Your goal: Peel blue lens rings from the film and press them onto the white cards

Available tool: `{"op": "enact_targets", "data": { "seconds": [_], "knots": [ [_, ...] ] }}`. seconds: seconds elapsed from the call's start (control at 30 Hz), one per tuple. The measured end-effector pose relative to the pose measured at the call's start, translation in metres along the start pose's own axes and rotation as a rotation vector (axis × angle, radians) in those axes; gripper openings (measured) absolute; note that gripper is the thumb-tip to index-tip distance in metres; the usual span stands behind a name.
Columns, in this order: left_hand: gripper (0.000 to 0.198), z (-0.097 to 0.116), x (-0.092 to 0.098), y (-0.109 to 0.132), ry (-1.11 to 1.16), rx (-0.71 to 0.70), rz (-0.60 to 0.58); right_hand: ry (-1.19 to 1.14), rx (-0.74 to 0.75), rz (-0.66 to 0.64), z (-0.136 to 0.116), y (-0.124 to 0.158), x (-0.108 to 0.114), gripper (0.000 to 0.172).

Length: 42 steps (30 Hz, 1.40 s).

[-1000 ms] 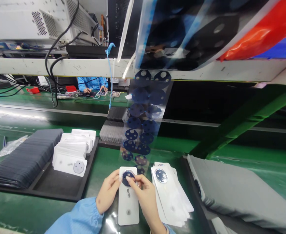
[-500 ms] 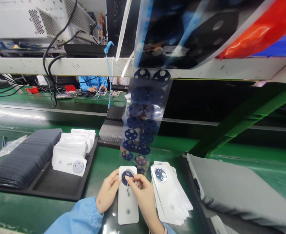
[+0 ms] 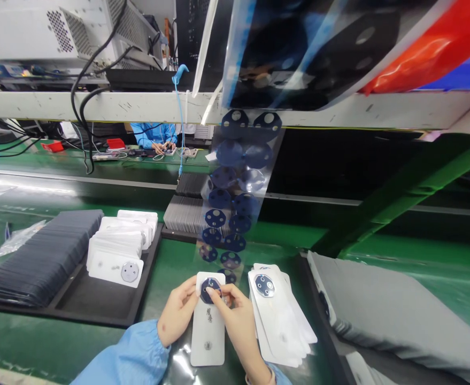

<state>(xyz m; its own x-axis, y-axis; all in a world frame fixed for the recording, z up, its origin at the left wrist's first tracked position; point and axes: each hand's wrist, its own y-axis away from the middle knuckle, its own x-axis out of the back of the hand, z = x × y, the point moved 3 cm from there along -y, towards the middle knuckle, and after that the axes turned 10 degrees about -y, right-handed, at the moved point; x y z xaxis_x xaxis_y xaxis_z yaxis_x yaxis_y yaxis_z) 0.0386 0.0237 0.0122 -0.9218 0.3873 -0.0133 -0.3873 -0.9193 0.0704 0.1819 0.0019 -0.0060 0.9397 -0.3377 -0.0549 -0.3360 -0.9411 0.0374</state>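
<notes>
A white phone back cover (image 3: 208, 334) stands between my hands over the green bench, with a dark round camera-lens film (image 3: 209, 292) at its upper end and dark lettering below that. My left hand (image 3: 179, 310) is closed on its upper left edge, thumb and fingers pinching. From the other side my right hand (image 3: 237, 315) lays its thumb on the dark film, its other fingers bent at the cover's upper right edge. A clear strip of dark round films (image 3: 222, 219) hangs from the shelf just beyond. Right of my hands lie several fanned white back covers (image 3: 277, 326).
On the left, a black tray (image 3: 94, 302) holds a row of dark panels (image 3: 46, 256) and a pile of white covers (image 3: 114, 251). A grey-covered stack (image 3: 395, 310) sits at right. Behind are more panels (image 3: 184, 214), a shelf beam (image 3: 138, 107) with hanging cables, and a co-worker's blue sleeve (image 3: 146, 133).
The lower end of the white back cover has swung slightly left. Both hands keep nearly the same hold, the right thumb staying on the dark film.
</notes>
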Motion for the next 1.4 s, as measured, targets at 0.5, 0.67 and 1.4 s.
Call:
{"op": "enact_targets", "data": {
  "seconds": [0.5,0.67,1.4],
  "knots": [
    [0.042,0.006,0.002,-0.002,-0.038,-0.031,-0.047,0.096,0.087,0.002,0.003,0.003,0.000,0.024],
    [0.043,0.008,0.002,-0.002,-0.032,-0.040,-0.043,0.172,0.185,0.000,0.002,0.004,-0.001,0.021],
    [0.041,-0.002,-0.003,0.004,-0.018,-0.043,-0.026,0.251,0.091,0.018,-0.006,0.002,0.001,0.026]
  ]
}}
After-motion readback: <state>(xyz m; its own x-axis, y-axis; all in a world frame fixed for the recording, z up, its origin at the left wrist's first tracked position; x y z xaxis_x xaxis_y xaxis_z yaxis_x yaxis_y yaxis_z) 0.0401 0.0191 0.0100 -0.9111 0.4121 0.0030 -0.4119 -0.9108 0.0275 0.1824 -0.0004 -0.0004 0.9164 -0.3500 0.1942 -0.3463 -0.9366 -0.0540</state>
